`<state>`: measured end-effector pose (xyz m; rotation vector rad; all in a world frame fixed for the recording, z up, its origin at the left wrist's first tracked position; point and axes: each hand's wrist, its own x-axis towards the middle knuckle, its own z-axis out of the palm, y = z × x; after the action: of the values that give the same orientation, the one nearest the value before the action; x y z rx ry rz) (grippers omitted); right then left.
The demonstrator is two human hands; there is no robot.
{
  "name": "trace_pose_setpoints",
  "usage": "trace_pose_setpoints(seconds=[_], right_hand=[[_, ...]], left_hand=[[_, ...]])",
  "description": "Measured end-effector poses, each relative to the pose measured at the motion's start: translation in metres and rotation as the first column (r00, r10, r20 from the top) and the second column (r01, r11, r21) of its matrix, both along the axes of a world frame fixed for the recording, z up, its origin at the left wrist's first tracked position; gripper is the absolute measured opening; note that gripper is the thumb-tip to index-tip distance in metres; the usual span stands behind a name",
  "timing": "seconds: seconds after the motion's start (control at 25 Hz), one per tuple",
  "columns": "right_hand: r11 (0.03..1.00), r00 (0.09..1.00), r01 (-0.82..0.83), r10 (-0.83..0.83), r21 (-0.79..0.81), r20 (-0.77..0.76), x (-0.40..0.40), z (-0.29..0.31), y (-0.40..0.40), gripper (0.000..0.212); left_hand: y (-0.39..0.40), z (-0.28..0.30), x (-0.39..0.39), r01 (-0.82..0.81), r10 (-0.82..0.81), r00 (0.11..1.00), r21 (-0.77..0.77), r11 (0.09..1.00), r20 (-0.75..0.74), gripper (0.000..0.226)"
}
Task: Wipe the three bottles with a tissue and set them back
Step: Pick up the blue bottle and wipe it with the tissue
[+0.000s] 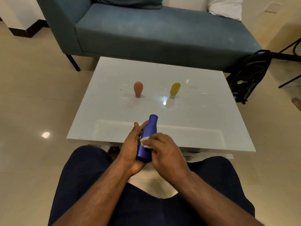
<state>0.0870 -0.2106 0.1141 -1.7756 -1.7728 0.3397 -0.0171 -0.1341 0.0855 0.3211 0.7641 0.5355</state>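
On the white table [114,75] you have only two obstacles: the orange bottle [138,89] at 11 o'clock from your hands and the yellow bottle [174,90] at 1 o'clock, both upright and well apart. You can pass a hand between them at 12 o'clock, or round either outer side. The near strip of tabletop is open, and beyond the far edge the blue sofa [154,31] blocks you
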Motion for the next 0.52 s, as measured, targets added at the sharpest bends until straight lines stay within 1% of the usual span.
trace_pose_setpoints(seconds=[0.08,0.12,0.16,0.2,0.28,0.36,0.4,0.52], right_hand=[[0.987,0.979,0.156,-0.159,-0.030,-0.128,0.012,0.000,0.014,0.014],[0.979,0.966,0.200,-0.205,-0.046,-0.158,0.013,0.001,0.017,0.013],[0.977,0.968,0.207,-0.211,-0.042,-0.138,0.007,0.001,0.016,0.013],[0.985,0.980,0.173,-0.174,-0.024,-0.096,-0.002,0.003,0.011,0.016],[0.999,0.999,0.032,-0.032,0.005,0.000,-0.018,0.002,-0.009,0.026],[1.000,1.000,-0.029,0.029,0.009,0.011,-0.014,0.001,-0.015,0.029],[1.000,1.000,-0.006,0.006,0.012,-0.015,-0.008,-0.001,-0.010,0.026],[0.990,0.979,0.142,-0.144,-0.022,-0.144,0.008,-0.004,0.010,0.017]], left_hand=[[-0.002,0.002,0.001,0.016,-0.016,1.000,-0.003,1.000,-0.004,0.052],[-0.002,0.003,0.001,0.012,-0.012,1.000,-0.008,1.000,-0.002,0.052],[-0.001,0.003,0.000,0.008,-0.008,1.000,-0.014,1.000,0.008,0.052],[0.000,0.002,-0.001,-0.004,0.005,1.000,-0.026,1.000,0.019,0.053],[0.002,0.001,-0.003,-0.036,0.037,0.999,-0.044,0.998,0.011,0.056],[0.004,0.001,-0.002,-0.045,0.044,0.999,-0.058,0.997,-0.015,0.055],[0.004,0.001,-0.002,-0.030,0.029,0.999,-0.077,0.997,-0.014,0.055],[0.001,0.001,0.000,0.000,-0.003,1.000,-0.104,0.995,-0.027,0.054]])
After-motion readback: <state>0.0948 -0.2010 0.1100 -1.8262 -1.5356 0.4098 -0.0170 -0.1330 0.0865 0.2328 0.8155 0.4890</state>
